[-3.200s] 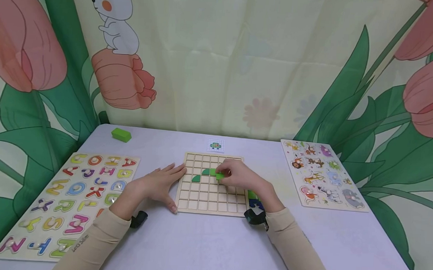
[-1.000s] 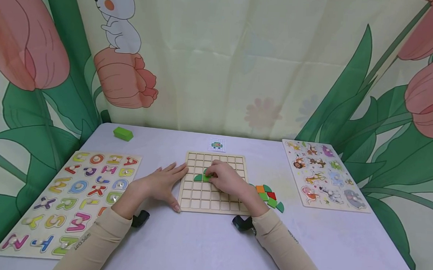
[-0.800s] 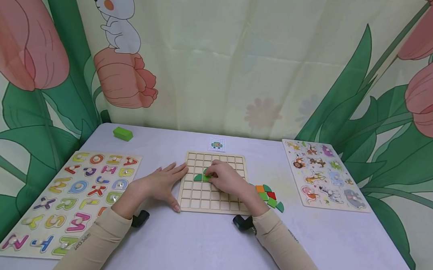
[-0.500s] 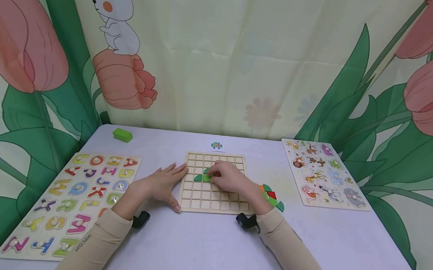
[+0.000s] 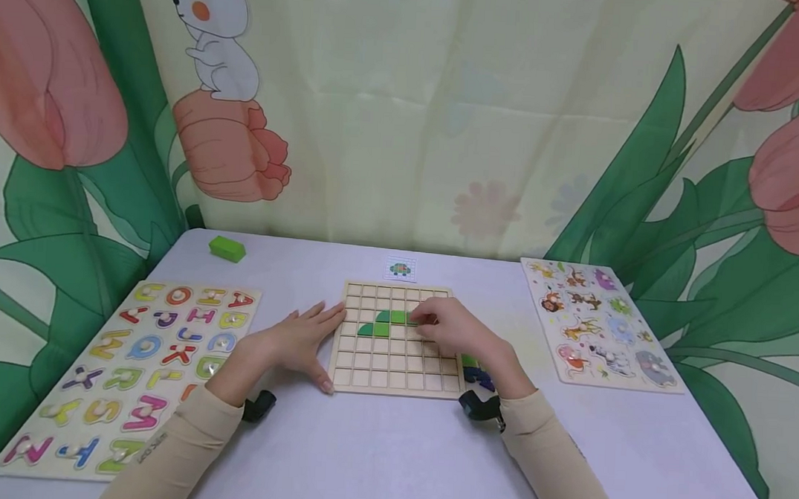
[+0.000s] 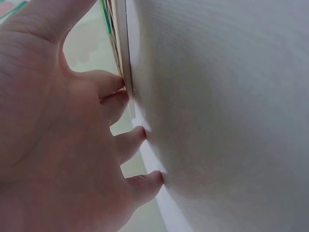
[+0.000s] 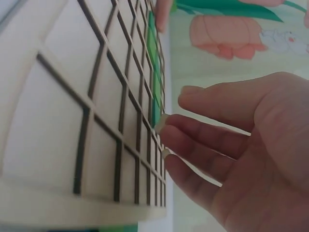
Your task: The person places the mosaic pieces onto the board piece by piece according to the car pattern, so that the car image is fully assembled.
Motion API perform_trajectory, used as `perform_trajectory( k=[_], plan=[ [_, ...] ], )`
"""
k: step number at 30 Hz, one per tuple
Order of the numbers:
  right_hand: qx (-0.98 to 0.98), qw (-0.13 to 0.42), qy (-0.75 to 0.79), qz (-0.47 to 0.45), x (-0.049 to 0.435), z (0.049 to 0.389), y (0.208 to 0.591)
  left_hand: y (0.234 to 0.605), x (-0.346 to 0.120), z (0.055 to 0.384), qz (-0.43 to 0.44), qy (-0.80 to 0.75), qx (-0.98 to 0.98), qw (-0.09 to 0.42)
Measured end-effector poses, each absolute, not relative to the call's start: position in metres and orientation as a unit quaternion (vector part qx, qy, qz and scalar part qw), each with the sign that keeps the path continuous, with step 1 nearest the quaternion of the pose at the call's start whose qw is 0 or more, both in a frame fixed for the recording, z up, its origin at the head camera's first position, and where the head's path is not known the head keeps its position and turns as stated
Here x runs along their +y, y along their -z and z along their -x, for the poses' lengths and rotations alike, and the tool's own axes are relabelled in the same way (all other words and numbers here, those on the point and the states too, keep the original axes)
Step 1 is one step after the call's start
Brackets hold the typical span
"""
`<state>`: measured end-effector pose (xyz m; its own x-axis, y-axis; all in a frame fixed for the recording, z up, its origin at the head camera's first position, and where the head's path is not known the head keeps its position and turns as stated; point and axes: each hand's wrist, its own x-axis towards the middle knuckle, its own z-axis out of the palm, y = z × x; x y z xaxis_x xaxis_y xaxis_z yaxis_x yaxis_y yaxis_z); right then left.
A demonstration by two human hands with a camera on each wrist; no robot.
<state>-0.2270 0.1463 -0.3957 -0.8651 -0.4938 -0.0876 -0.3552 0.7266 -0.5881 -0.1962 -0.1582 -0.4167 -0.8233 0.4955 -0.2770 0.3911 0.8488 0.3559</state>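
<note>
A wooden grid board [image 5: 394, 383] lies mid-table. In its upper row are a dark green quarter-round tile [image 5: 383, 317], a light green square tile [image 5: 399, 317] and a dark green tile [image 5: 412, 319], partly hidden by my right hand [image 5: 446, 326]. Another quarter-round and a light green square [image 5: 381, 329] fill the row below. The right fingertips touch the board at that dark green tile; in the right wrist view the thumb [image 7: 212, 101] stands apart from the loosely bent fingers. My left hand [image 5: 295, 342] rests with spread fingers against the board's left edge.
Green and blue pieces [image 5: 479, 377] lie right of the board, partly behind my right wrist. A letter puzzle [image 5: 119, 379] sits left, an animal puzzle [image 5: 593, 325] right. Behind are a small picture card [image 5: 400, 268] and a green block [image 5: 228, 249].
My right hand has shifted right, from the light green square in the lower row to the upper row's right end, leaving that square seated in its cell. The left hand stays put.
</note>
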Motion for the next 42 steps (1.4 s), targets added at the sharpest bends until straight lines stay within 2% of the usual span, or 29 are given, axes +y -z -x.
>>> perform_trajectory(
  k=[8, 16, 22, 28, 42],
  plan=[
    [0.929, 0.135, 0.283, 0.197, 0.174, 0.223, 0.395, 0.419, -0.158, 0.195, -0.237, -0.147, 0.943, 0.182],
    [0.931, 0.115, 0.281, 0.202, 0.2, 0.213, 0.396, 0.416, -0.16, 0.195, -0.237, -0.133, 0.945, 0.181],
    [0.93, 0.135, 0.277, 0.199, 0.212, 0.21, 0.397, 0.414, -0.16, 0.193, -0.242, -0.143, 0.943, 0.178],
    [0.929, 0.156, 0.273, 0.196, 0.216, 0.204, 0.398, 0.415, -0.16, 0.193, -0.243, -0.145, 0.943, 0.174],
    [0.946, 0.133, 0.22, 0.195, 0.211, 0.193, 0.401, 0.416, -0.16, 0.194, -0.24, -0.145, 0.944, 0.173]
  ],
)
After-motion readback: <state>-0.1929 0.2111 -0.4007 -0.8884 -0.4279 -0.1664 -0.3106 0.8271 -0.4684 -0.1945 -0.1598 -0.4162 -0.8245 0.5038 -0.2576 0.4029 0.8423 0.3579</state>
